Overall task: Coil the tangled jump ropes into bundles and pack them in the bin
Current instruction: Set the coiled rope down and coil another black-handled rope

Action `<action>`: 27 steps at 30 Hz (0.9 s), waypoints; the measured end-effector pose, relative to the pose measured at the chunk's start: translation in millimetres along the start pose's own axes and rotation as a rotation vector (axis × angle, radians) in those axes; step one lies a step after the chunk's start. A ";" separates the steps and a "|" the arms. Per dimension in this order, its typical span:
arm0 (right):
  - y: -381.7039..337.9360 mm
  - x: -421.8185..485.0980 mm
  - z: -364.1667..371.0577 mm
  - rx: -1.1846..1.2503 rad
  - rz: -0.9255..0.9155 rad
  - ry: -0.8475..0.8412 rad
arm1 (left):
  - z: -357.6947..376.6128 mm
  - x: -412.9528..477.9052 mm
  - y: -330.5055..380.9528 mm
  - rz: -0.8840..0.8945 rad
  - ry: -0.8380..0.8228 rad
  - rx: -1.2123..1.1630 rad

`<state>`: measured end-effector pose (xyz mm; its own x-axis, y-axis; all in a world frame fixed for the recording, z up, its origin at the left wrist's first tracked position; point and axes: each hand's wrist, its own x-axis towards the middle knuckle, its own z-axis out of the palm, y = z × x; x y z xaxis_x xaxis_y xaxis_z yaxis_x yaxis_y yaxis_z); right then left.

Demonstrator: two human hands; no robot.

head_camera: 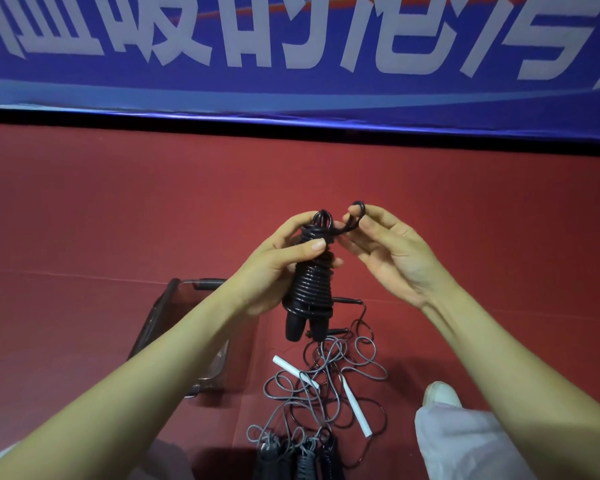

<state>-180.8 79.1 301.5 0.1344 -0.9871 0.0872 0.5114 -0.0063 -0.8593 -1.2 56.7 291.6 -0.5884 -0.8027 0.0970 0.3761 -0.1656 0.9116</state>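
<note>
- Black rope bundle (311,284): centre of frame, held upright in the air above the floor. The cord is wound in tight turns round two black handle ends (293,329), which stick out side by side at the bottom.
- Left hand (278,261): grips the upper half of the bundle. The thumb lies flat across the front of the windings and the fingers are curled round the back.
- Right hand (392,252): just right of the bundle's top, palm facing the camera. Thumb and forefinger pinch a loose loop (356,211) of the cord's free end. The other fingers are loosely extended and slightly apart, reaching toward the bundle.
- Bin (168,318): lower left of centre, on the floor. It is clear plastic with a dark rim and is partly hidden by the left forearm; I cannot tell what is in it.
- Tangled ropes (329,379): lower centre, a heap of grey and dark cord in overlapping loops, just right of the bin.
- White handles (291,369): two, lying within the heap; the second sits lower and to the right.
- Slim black handle (345,301): on the floor just behind the bundle's lower end.
- Coiled bundles (300,460): bottom edge, dark and cut off by the frame.
- Floor (101,220): red, matte.
- Banner (291,84): top of frame, blue with large white characters.
- Shoe (440,393) and pale trouser leg (465,445): lower right.
</note>
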 end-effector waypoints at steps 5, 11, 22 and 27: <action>-1.1 -0.7 -2.2 -0.370 -0.054 0.110 | -6.0 1.4 -2.8 -0.034 0.012 0.014; 7.5 -4.5 -1.7 -0.884 -0.253 0.148 | -3.1 4.7 -10.8 -0.033 0.100 0.079; -3.7 -6.8 -3.6 -0.749 -0.025 0.231 | -2.1 1.3 -11.9 0.049 0.036 0.615; 2.5 -11.4 -3.3 -0.558 0.038 0.307 | -3.4 0.0 -11.1 0.062 -0.020 0.736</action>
<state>-183.9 89.8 296.7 -0.1477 -0.9887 -0.0253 -0.0194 0.0284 -0.9994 -2.9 56.5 280.1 -0.5971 -0.7864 0.1582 -0.1642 0.3129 0.9355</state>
